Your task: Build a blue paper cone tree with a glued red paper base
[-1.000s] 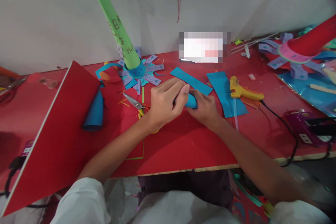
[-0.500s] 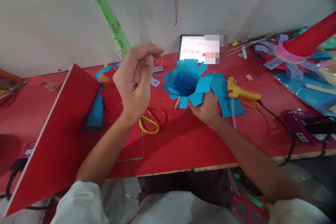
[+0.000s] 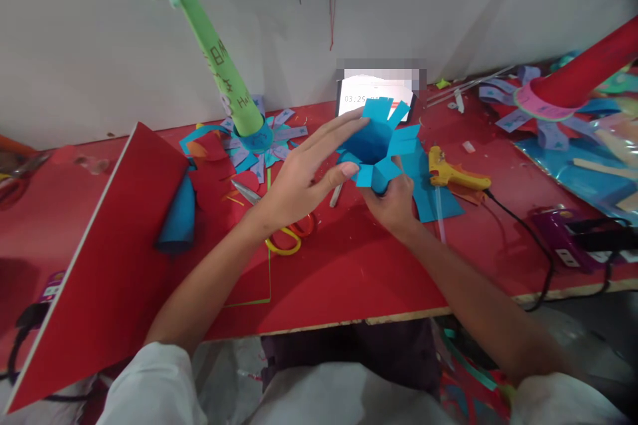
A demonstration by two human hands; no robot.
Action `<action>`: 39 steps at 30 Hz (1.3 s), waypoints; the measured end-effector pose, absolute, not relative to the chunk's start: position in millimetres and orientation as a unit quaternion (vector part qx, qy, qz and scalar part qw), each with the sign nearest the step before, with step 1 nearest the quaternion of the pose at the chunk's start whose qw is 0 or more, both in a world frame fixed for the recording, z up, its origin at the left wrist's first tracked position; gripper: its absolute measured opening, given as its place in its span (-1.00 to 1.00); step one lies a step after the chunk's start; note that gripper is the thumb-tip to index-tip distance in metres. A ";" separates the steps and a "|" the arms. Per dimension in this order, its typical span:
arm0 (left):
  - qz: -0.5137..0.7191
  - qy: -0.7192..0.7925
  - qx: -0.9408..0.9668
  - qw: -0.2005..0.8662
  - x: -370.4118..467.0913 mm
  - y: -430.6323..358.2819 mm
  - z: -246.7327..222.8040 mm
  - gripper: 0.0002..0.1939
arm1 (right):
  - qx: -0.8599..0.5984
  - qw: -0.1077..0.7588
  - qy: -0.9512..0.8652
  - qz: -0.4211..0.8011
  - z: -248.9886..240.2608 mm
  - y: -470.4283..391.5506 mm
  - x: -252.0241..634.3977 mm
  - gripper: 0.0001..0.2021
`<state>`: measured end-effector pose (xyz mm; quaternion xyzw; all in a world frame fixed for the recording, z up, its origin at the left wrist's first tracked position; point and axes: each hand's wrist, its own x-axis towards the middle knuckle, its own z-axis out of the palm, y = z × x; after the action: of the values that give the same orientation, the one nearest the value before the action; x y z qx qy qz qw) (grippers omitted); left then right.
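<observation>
A blue paper tube (image 3: 381, 176) with cut tabs folded outward around its top rim is gripped from below by my right hand (image 3: 391, 202). My left hand (image 3: 312, 172) lies against the left side of the rim, fingers stretched out over the tabs there, which it partly hides. Scissors (image 3: 286, 240) with red and yellow handles rest on the table under my left wrist. Just right of the tube lies a piece of blue paper (image 3: 423, 196). The yellow hot glue gun (image 3: 456, 172) sits beside that piece.
At the back left stands a green cone (image 3: 219, 60) with a star on top. A red board (image 3: 100, 265) leans at the left beside a rolled blue sheet (image 3: 178, 222). A screen (image 3: 359, 96) stands behind; a purple power strip (image 3: 573, 239) and cord lie right.
My left hand has come down and right from above the table onto the tube's rim, its curled fingers now stretched out. The tube has tipped and shifted slightly right in my right hand.
</observation>
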<state>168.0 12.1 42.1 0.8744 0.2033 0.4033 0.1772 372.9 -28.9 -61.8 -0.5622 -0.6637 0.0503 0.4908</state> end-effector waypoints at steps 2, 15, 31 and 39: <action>0.401 0.210 0.874 0.179 168.8 14.0 39.1 -0.49 | -0.558 0.493 -0.665 0.058 -61.1 -28.6 372.3 -0.65; 0.506 0.189 0.834 0.113 161.9 23.4 41.8 -0.67 | -0.545 0.516 -0.654 0.095 -62.0 -26.7 371.9 -0.53; 0.477 0.266 0.816 0.192 158.6 12.3 53.0 -0.66 | -0.328 0.463 -0.544 0.618 -39.2 -35.5 361.0 -0.45; 0.504 0.281 0.791 0.205 158.7 14.3 49.7 -0.76 | -0.332 0.454 -0.518 0.645 -40.7 -36.6 361.4 -0.47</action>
<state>158.7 14.3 49.7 0.7906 0.2812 0.5040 0.2048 361.4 -36.6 -40.7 -0.3323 -0.5176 0.6446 0.4541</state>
